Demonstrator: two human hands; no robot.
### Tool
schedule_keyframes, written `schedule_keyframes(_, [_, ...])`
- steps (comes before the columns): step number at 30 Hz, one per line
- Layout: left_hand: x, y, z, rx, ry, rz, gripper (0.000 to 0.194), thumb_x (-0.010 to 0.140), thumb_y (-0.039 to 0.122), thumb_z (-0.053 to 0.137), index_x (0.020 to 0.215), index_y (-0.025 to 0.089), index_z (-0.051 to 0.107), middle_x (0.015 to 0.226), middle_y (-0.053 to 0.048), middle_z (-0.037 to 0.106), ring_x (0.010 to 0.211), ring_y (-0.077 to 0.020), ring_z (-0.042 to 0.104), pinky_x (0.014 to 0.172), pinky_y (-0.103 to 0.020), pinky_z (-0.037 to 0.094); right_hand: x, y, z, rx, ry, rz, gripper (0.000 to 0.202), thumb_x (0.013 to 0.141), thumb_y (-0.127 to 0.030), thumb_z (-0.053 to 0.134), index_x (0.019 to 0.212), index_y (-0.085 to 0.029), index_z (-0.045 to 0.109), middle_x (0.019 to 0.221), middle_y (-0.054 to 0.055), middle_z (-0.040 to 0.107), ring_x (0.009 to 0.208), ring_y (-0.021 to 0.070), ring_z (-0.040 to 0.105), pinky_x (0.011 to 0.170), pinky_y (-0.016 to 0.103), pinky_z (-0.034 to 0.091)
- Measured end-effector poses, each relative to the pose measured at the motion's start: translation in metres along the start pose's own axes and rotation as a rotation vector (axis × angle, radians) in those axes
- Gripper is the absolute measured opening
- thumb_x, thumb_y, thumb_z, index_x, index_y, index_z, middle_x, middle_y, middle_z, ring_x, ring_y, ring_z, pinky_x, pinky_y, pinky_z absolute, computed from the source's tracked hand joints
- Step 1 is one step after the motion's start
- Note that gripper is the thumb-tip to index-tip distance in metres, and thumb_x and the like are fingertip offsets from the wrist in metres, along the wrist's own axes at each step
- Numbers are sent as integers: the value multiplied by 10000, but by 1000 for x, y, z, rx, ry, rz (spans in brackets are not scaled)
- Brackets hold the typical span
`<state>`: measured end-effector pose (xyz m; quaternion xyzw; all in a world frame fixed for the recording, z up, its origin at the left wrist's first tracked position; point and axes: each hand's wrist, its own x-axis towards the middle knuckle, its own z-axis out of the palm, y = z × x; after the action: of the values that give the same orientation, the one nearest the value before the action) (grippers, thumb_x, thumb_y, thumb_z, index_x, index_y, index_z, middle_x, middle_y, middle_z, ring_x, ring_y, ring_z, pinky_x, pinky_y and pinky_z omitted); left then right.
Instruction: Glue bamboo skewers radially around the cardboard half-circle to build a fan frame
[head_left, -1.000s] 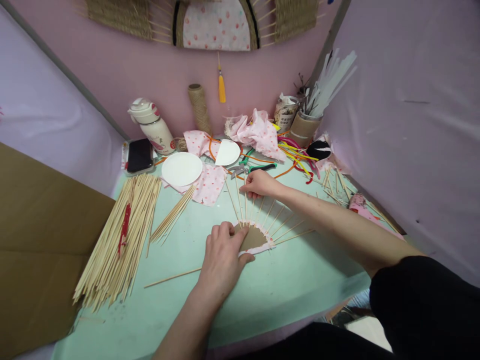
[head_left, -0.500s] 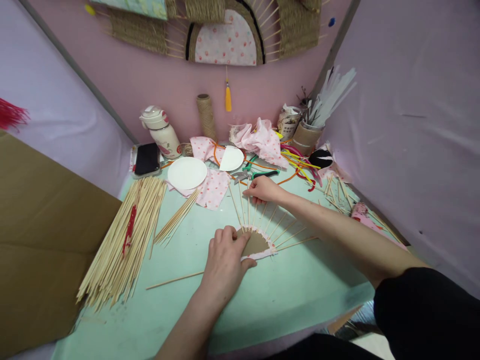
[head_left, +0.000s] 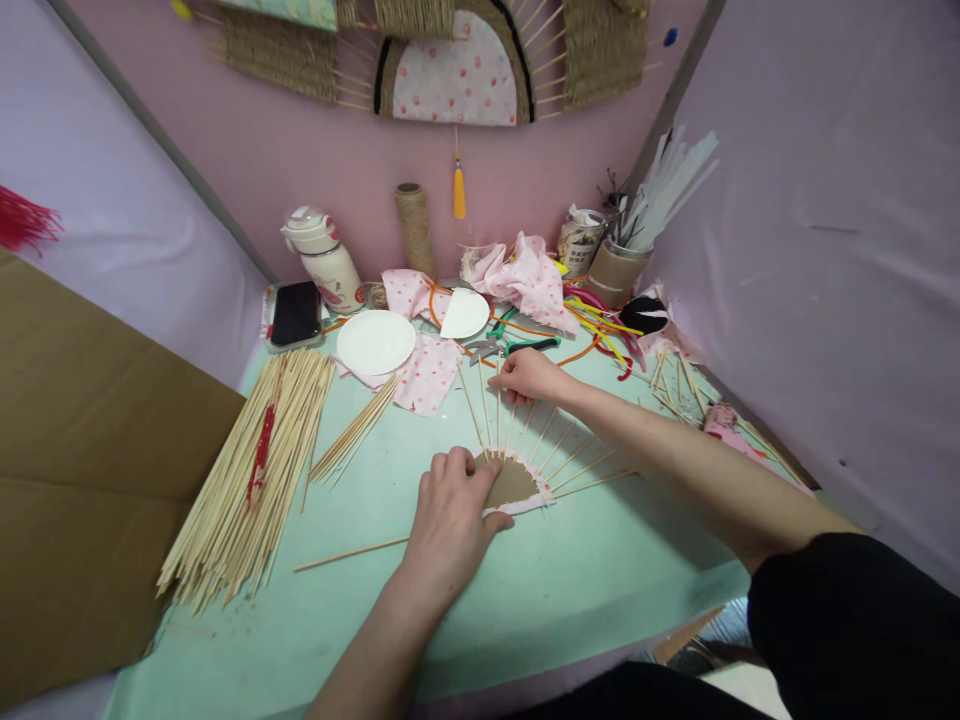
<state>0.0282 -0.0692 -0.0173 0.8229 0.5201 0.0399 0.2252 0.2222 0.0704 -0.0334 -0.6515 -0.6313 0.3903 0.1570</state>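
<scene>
My left hand [head_left: 454,510] holds down a half-round piece of brown cardboard [head_left: 514,484] edged with pink dotted fabric. Its index fingertip presses on the cardboard and its thumb lies along the straight lower edge. The hand covers the cardboard's left side. Thin bamboo sticks [head_left: 562,447] spread outward like fan ribs from the curved edge. Near the outer ends of the upper sticks, my right hand [head_left: 529,376] is closed in a pinch on one bamboo stick [head_left: 499,410]. Another stick [head_left: 349,554] points out to the left from under my left hand.
A big pile of bamboo sticks [head_left: 247,480] and a smaller bundle [head_left: 356,430] lie left. Behind are a white oval [head_left: 376,342], pink dotted fabric [head_left: 427,375], green-handled pruning shears [head_left: 532,346], a flask [head_left: 322,260] and a twine spool [head_left: 415,230]. Cardboard [head_left: 90,480] stands left.
The view has shifted very slightly. Both hands stay in the same places on the cardboard and the stick.
</scene>
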Motion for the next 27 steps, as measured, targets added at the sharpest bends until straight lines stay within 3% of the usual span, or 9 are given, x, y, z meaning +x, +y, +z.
schedule_keyframes(27, [1,0,0,-7,-10,3,544,783,288,765,1295,279,581,1094,-65,490,1053,-264,443,907,-401,398,-2,-1,-1,-19,3,13,256,817,-259,661,597,-136,616,551,45,677,384,80,535,384,177,412])
